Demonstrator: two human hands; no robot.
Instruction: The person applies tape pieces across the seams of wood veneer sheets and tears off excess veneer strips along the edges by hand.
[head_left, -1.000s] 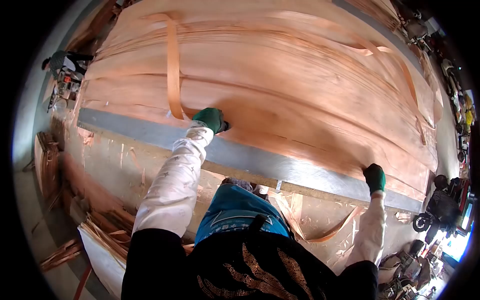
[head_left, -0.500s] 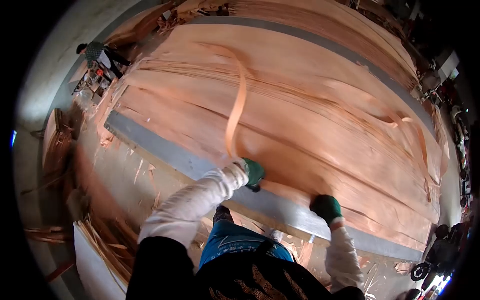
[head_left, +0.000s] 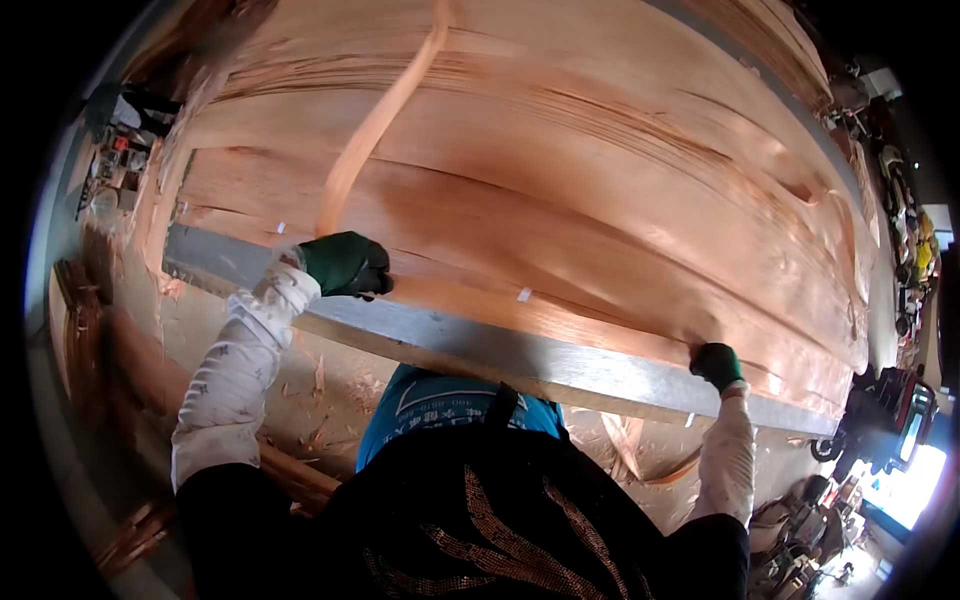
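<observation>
Large sheets of thin reddish wood veneer (head_left: 600, 180) cover the bench. My left hand (head_left: 345, 265), in a dark green glove, has its fingers curled at the near edge of the veneer. Toward the right end of that edge, my right hand (head_left: 716, 367), gloved alike, is closed on the veneer's rim. Between them the edge runs nearly straight beside the bare metal border (head_left: 480, 345) of the bench. A long loose veneer strip (head_left: 375, 130) lies across the sheets and ends behind my left hand. The fingertips of both hands are partly hidden.
Small white tape pieces (head_left: 525, 295) dot the veneer. Curled veneer (head_left: 800, 190) lies at the far right. Scraps (head_left: 625, 440) litter the floor below the bench. Another person (head_left: 130, 110) stands at the far left. A dark vehicle (head_left: 885, 415) stands at the right.
My hands have moved apart along the near edge, the left one leftward and the right one rightward. The view has shifted closer to the bench, and the loose strip now lies straighter.
</observation>
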